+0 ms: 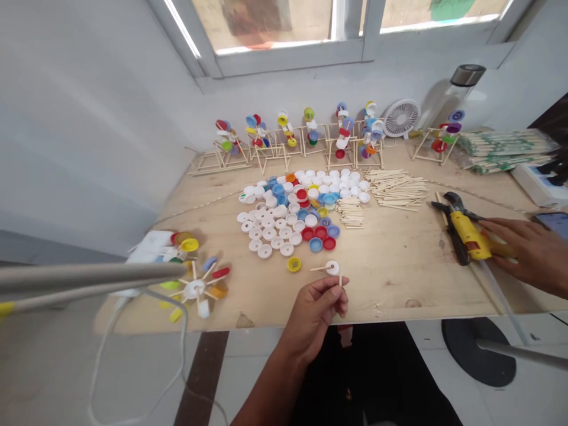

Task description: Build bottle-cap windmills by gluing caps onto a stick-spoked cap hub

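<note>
My left hand (318,307) is at the table's near edge, its fingers pinched on a short wooden stick that carries a white bottle cap (332,268) with another stick poking out to the left. My right hand (530,251) lies at the right on the handle of a yellow glue gun (468,236), fingers stretched over it. A finished wheel of caps on sticks (197,289) lies at the left. A heap of white, blue and red bottle caps (297,210) fills the middle of the plywood table (399,278).
Piles of cut wooden sticks (397,188) lie behind the caps. Several cap windmills on stick frames (310,139) stand along the wall, beside a small white fan (402,118). Bundled sticks (501,151) lie at the far right. A white power strip (148,248) and cable sit left.
</note>
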Motion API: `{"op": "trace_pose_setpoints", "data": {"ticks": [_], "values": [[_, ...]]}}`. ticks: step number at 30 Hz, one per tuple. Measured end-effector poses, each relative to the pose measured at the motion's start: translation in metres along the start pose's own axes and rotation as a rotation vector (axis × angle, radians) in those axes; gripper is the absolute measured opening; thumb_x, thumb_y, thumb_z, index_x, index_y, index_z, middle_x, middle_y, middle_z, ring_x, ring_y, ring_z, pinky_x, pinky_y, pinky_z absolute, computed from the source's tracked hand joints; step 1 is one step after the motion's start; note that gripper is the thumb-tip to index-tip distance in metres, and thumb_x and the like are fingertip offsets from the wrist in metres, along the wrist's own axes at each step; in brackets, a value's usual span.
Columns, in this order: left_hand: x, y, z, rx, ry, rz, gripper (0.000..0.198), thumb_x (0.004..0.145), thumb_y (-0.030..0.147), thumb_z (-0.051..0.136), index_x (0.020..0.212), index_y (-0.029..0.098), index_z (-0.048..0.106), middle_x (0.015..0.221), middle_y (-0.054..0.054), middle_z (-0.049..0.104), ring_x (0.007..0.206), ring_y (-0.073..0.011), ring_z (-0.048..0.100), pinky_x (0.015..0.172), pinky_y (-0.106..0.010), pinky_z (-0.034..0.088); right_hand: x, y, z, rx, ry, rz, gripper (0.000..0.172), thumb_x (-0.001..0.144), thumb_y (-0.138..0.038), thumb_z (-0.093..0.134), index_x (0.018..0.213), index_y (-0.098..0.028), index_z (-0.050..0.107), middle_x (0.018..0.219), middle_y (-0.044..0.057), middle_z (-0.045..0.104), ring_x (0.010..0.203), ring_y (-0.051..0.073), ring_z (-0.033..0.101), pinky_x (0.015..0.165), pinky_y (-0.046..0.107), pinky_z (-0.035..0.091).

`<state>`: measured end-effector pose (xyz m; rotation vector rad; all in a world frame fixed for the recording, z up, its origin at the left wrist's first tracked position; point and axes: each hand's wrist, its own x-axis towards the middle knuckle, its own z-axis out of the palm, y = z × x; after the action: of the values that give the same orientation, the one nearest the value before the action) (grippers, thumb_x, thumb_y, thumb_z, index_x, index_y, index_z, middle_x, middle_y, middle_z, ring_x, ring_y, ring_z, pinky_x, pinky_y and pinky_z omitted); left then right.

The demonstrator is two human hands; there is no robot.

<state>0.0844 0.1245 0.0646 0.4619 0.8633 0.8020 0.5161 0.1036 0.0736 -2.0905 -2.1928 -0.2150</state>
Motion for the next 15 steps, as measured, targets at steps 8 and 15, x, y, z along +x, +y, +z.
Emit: {"op": "trace_pose_setpoints", "data": {"ticks": [8, 15], "values": [[0.001, -0.011, 0.005, -0.133, -0.046, -0.072, 0.024, 0.068, 0.023, 0.076, 0.087, 0.010, 0.071, 0.062, -0.002, 0.059, 0.056, -0.0080, 0.051, 0.056, -0.021, 0.039, -0.007, -0.155, -0.034, 0.636, 0.166, 0.106, 0.023, 0.087, -0.036, 0.053, 0.104, -0.026, 0.065, 0.103, 0.005, 0.069, 0.097, 0.019, 0.063, 0.088, 0.031, 0.046], [-0.005, -0.016, 0.008, -0.149, -0.086, -0.076, 0.023, 0.069, 0.026, 0.075, 0.084, 0.011, 0.071, 0.061, -0.001, 0.057, 0.055, -0.0084, 0.051, 0.057, -0.022, 0.039, 0.015, -0.262, -0.013, 1.287, -0.180, 0.037, 0.021, 0.089, -0.036, 0.053, 0.090, -0.022, 0.069, 0.091, 0.005, 0.068, 0.089, 0.018, 0.063, 0.080, 0.031, 0.051]]}}
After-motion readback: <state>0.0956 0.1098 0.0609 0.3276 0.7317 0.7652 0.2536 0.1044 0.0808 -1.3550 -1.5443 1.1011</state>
